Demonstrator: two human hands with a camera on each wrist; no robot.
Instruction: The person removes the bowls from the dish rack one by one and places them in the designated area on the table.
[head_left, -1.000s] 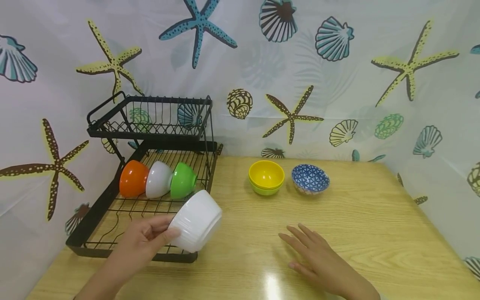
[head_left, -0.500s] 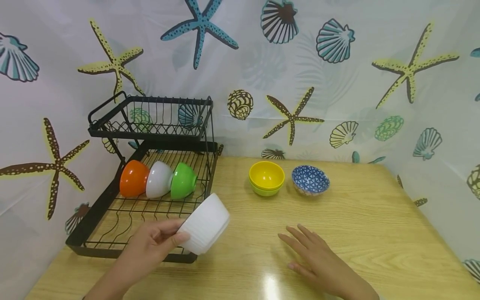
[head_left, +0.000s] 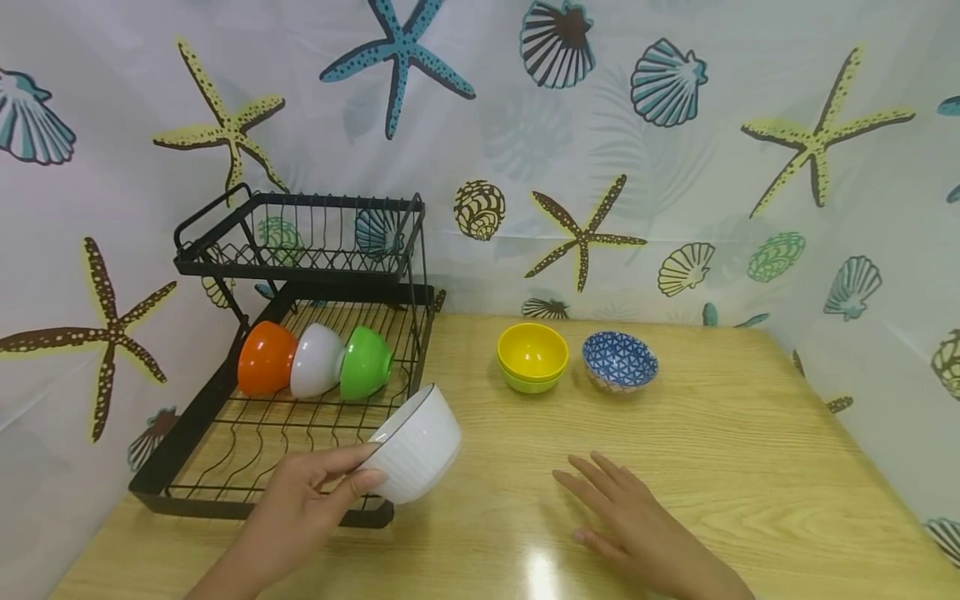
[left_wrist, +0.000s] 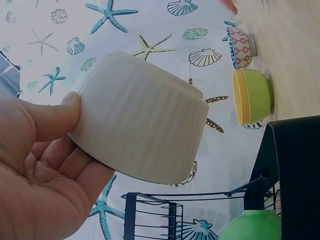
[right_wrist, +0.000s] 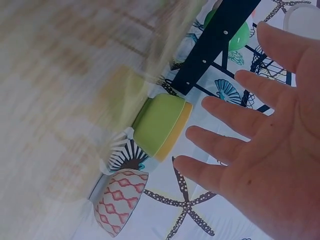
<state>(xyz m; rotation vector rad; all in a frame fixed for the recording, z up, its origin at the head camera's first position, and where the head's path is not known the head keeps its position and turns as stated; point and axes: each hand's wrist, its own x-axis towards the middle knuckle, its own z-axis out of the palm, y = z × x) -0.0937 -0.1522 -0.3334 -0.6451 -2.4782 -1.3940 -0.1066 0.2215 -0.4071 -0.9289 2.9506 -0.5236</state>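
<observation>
My left hand (head_left: 315, 492) pinches the rim of a white ribbed bowl (head_left: 420, 450) between thumb and fingers. The bowl is held tilted above the table, by the front right corner of a black dish rack (head_left: 262, 504). In the left wrist view the same bowl (left_wrist: 145, 120) shows its ribbed outer wall and a thin dark rim. My right hand (head_left: 630, 525) hovers low over the table with fingers spread and nothing in it. In the rack's lower tier an orange bowl (head_left: 266, 358), a white bowl (head_left: 318, 361) and a green bowl (head_left: 366, 363) stand on their sides in a row.
Toward the back of the wooden table (head_left: 735, 433) a yellow bowl (head_left: 532, 350) sits nested in a lime-green bowl (head_left: 531, 385). Right of them is a blue-patterned bowl (head_left: 620, 360), red-patterned outside. The rack's upper tier (head_left: 300, 237) overhangs its back part. A printed curtain (head_left: 480, 108) encloses the table.
My left hand has moved a little to the right with the white ribbed bowl and turned it, so its rim and some of its inside now show. The right hand stays nearly still.
</observation>
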